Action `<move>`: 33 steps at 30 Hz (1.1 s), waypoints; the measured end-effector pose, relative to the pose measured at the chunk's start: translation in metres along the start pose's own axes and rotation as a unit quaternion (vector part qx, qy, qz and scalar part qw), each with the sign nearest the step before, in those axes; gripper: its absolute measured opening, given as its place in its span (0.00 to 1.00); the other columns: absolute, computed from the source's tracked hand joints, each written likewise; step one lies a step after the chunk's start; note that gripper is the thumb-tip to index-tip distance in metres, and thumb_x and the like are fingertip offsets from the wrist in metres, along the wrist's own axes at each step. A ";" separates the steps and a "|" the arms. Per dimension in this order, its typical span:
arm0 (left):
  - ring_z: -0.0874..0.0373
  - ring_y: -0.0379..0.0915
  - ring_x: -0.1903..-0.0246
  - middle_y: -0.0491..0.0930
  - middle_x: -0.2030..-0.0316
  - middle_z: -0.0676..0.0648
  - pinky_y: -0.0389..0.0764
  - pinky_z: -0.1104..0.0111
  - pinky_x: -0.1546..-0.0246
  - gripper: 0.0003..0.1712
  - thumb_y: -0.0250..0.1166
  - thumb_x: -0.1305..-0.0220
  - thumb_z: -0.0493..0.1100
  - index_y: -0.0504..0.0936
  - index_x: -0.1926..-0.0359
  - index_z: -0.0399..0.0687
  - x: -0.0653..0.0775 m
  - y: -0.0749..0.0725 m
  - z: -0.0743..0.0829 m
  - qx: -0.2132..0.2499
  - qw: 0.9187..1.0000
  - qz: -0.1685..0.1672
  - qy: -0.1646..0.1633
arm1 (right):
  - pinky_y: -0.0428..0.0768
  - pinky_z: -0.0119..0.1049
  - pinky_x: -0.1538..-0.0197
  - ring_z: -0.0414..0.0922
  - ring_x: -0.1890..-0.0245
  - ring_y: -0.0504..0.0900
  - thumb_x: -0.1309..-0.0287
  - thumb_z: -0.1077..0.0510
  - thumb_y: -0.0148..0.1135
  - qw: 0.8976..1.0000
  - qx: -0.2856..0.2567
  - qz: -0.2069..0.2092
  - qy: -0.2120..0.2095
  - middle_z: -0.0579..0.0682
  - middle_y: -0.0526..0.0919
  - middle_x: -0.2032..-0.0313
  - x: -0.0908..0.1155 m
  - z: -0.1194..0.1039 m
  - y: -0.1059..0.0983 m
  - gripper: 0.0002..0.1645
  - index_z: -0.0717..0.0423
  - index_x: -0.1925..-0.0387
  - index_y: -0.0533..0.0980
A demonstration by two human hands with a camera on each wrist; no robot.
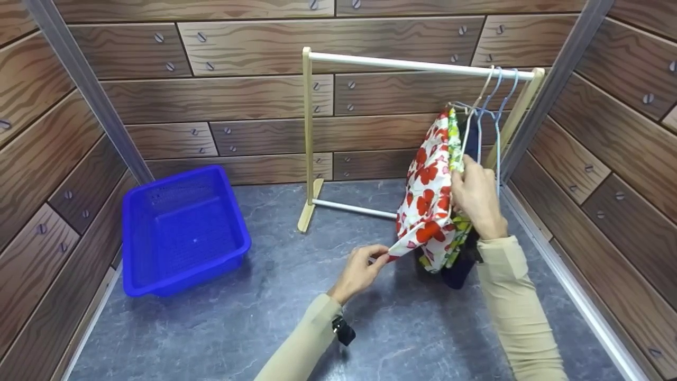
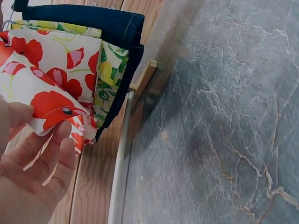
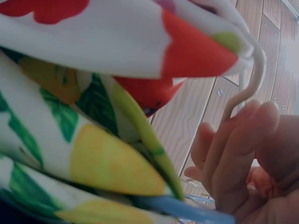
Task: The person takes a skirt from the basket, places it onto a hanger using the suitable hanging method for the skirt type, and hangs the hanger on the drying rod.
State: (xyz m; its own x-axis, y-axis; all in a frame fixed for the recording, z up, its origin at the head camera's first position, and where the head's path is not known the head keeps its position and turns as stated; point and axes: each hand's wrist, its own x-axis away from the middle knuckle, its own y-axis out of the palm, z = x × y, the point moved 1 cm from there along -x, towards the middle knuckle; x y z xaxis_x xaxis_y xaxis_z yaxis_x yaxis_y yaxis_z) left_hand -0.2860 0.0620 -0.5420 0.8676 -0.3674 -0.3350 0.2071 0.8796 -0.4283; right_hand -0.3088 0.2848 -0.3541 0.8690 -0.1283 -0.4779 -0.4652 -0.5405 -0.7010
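On the right of the head view hangs a white cloth with red flowers (image 1: 426, 174). My left hand (image 1: 362, 272) pinches its lower front corner between thumb and fingers and pulls it out toward the left; the left wrist view shows the pinched corner (image 2: 49, 100) close up. My right hand (image 1: 478, 198) is at the cloth's right side, its fingers curled round the white hanger (image 3: 254, 79) in the right wrist view. Behind the flowered cloth hang a lemon-print cloth (image 1: 454, 132) and a dark blue garment (image 1: 457, 275), partly hidden.
A clothes rack with a white top bar (image 1: 391, 62) and wooden posts (image 1: 308, 132) stands at the back. Light blue hangers (image 1: 498, 137) hang near its right end. To the left, a blue plastic basket (image 1: 185, 276) sits on the grey marbled surface (image 1: 222, 338). Wood-patterned walls surround everything.
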 end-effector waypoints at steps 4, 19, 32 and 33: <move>0.65 0.80 0.62 0.87 0.61 0.49 0.79 0.75 0.61 0.10 0.62 0.32 0.40 0.87 0.55 0.46 0.000 -0.001 -0.001 0.005 1.000 0.013 -0.003 | 0.72 0.32 0.89 0.42 0.91 0.73 0.33 0.63 0.47 1.000 -0.002 0.000 0.001 0.68 0.83 0.72 0.000 0.002 0.001 0.21 0.70 0.43 0.74; 0.65 0.80 0.63 0.87 0.63 0.52 0.81 0.63 0.56 0.09 0.63 0.34 0.43 0.87 0.57 0.48 -0.005 -0.022 -0.009 -0.008 0.998 0.041 -0.036 | 0.75 0.52 0.60 0.61 0.65 0.76 0.39 0.67 0.61 0.994 -0.023 0.100 -0.037 0.68 0.77 0.61 0.003 -0.002 0.019 0.28 0.72 0.38 0.69; 0.55 0.83 0.58 0.88 0.60 0.46 0.83 0.64 0.58 0.13 0.61 0.31 0.45 0.85 0.53 0.45 0.003 -0.075 -0.016 -0.022 0.995 0.094 -0.011 | 0.79 0.47 0.47 0.55 0.54 0.80 0.43 0.67 0.64 0.964 -0.054 0.037 -0.256 0.60 0.82 0.56 0.049 -0.031 0.087 0.16 0.64 0.51 0.81; 0.54 0.83 0.57 0.87 0.59 0.46 0.83 0.63 0.57 0.14 0.61 0.31 0.46 0.85 0.52 0.45 0.005 -0.079 -0.016 -0.037 0.994 0.103 -0.010 | 0.78 0.47 0.45 0.55 0.52 0.80 0.42 0.66 0.64 0.966 -0.053 0.020 -0.251 0.61 0.82 0.54 0.053 -0.032 0.093 0.16 0.65 0.50 0.80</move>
State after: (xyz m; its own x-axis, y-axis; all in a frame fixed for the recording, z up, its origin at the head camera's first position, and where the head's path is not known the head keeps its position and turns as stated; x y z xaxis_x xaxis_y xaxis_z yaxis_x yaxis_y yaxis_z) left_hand -0.3058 -0.0143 -0.5235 0.8972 -0.1755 -0.4052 -0.0082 0.9108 -0.4127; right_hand -0.3002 0.2010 -0.4275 0.6471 0.2547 -0.7185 -0.4533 -0.6292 -0.6313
